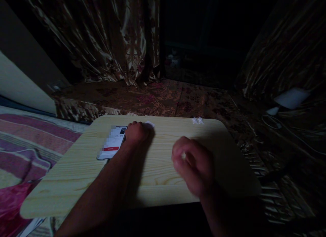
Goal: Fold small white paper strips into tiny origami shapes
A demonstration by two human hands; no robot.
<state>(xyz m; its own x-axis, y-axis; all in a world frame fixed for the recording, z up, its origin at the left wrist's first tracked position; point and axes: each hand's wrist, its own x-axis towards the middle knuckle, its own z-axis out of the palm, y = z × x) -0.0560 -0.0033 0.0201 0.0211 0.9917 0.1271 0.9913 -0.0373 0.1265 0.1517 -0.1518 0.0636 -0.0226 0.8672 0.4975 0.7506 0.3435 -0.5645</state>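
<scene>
The left hand (137,131) is resting at eleven o'clock on the pale, wood-grained desk (158,177) with rounded corners. Its fingers are curling inward beside a small, flat white piece (149,124) at twelve o'clock; whether they are pinching it cannot be told. The right hand (194,164) is hanging at three o'clock, blurred, fingers bending into a loop; a pale spot is showing there, item or desk being indeterminable.

In judgement, the step in hand is the handling of small white pieces; the next move is calling for a light grip and care near the phone.

Two small, white, pointed pieces (198,120) are lying side by side between one and two o'clock. A dark-edged, lit smartphone (117,140) is lying at ten o'clock, just beside the left hand.

The room is standing dim. Brown-gold patterned curtains (134,36) are hanging beyond eleven o'clock; a pink-and-purple striped bedcover (25,128) is spreading past nine; a white, lamp-like object (292,97) is standing beyond two.
</scene>
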